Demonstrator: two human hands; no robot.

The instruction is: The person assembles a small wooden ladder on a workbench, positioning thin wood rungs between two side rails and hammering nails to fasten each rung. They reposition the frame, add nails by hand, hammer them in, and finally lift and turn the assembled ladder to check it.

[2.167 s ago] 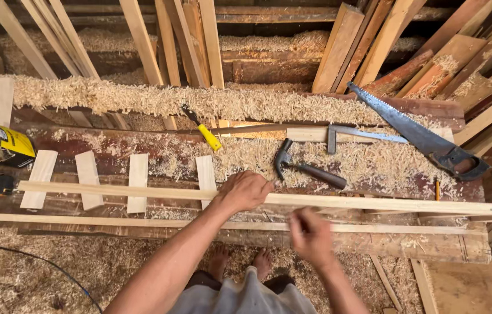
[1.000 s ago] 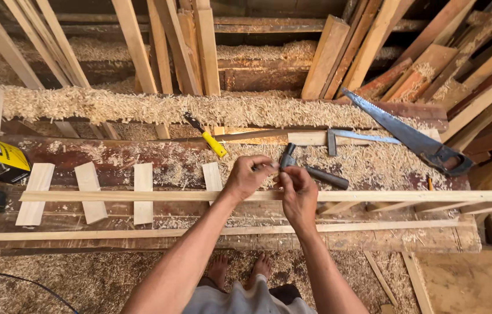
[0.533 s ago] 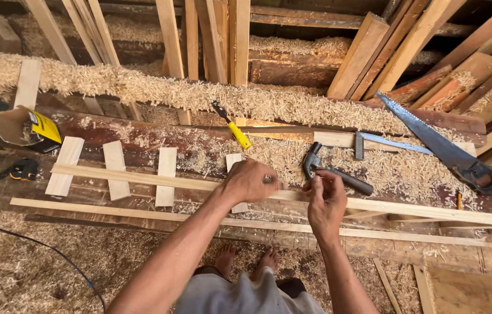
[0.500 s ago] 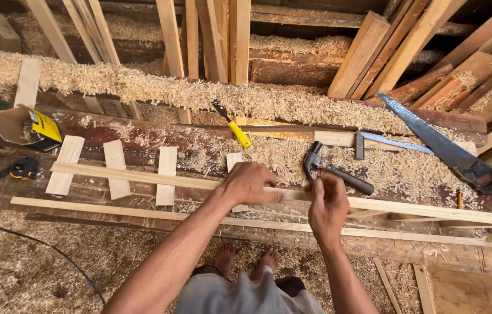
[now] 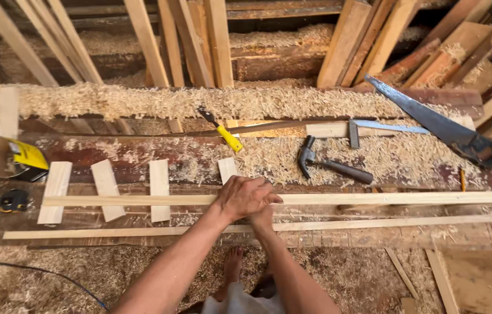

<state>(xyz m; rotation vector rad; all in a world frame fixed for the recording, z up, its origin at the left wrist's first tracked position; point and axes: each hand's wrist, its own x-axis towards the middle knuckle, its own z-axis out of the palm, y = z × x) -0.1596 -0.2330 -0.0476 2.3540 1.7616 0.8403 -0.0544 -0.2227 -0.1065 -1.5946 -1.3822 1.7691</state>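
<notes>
Two long thin wooden strips lie side by side across the workbench, the upper strip (image 5: pixel 374 198) and the lower strip (image 5: pixel 112 231). Several short flat slats (image 5: pixel 159 186) lie crosswise under them. My left hand (image 5: pixel 246 196) is curled down over the upper strip where it crosses the rightmost slat (image 5: pixel 227 169). My right hand (image 5: pixel 264 218) is tucked under the left hand between the two strips. Its fingers are hidden.
A claw hammer (image 5: pixel 330 166), a try square (image 5: pixel 374 127), a handsaw (image 5: pixel 438 125) and a yellow-handled tool (image 5: pixel 222 132) lie on the shavings beyond the strips. A cardboard box (image 5: pixel 7 158) and tape measure (image 5: pixel 13 200) sit at left. Planks lean behind; a cable (image 5: pixel 36 270) crosses the floor.
My right hand has drawn back from beside the hammer and slid in under my left hand. The left hand stays on the upper strip. The view has shifted slightly.
</notes>
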